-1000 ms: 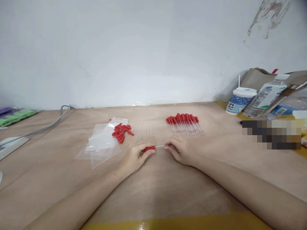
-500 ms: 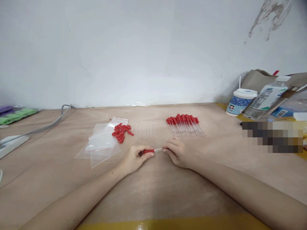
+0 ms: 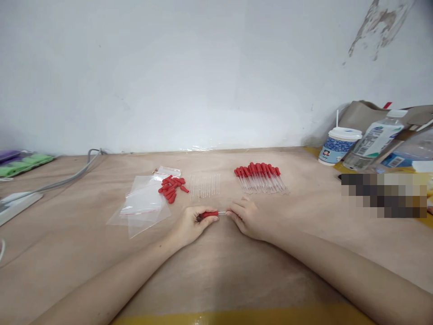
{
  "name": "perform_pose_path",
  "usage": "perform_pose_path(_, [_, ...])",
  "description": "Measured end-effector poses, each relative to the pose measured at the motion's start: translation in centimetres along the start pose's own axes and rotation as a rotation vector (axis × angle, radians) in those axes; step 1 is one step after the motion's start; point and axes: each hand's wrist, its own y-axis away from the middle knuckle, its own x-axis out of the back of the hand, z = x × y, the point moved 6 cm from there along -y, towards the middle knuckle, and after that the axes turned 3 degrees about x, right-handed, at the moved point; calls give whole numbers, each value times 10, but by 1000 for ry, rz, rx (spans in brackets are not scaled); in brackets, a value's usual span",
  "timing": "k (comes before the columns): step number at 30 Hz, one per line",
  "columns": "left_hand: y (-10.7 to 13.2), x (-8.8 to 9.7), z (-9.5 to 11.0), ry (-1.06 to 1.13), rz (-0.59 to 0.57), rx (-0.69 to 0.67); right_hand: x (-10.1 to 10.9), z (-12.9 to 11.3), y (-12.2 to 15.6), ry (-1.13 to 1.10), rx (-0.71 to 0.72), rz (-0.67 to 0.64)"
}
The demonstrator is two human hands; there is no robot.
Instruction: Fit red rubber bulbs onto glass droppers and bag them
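Observation:
Between thumb and fingers, my left hand point(image 3: 193, 222) pinches a red rubber bulb point(image 3: 210, 214). A thin clear glass tube point(image 3: 222, 213) meets the bulb's right end, and my right hand point(image 3: 246, 218) pinches that tube farther along; its far end is hidden in my fingers. Beyond my left hand lies a pile of loose red bulbs point(image 3: 172, 187). Several bare glass tubes point(image 3: 205, 186) lie in a row right of the pile. Past my right hand is a row of glass droppers point(image 3: 262, 176), each with a red bulb on its upper end.
Clear plastic bags point(image 3: 142, 205) lie flat left of the pile. At the right stand a paper cup with a straw point(image 3: 338, 146) and a plastic bottle point(image 3: 375, 140) beside a bag. A grey cable point(image 3: 72, 176) and a green and purple packet point(image 3: 30, 164) are at the left.
My right hand has shifted slightly left toward the bulb, and less of the glass tube shows between my hands. My left hand keeps its grip on the bulb.

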Motion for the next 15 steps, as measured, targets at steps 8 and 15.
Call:
perform_pose_path(8, [-4, 5, 1, -132, 2, -1, 27, 41, -5, 32, -377, -63])
perform_pose_path(15, [-5, 3, 2, -175, -36, 13, 37, 124, -8, 131, -800, -33])
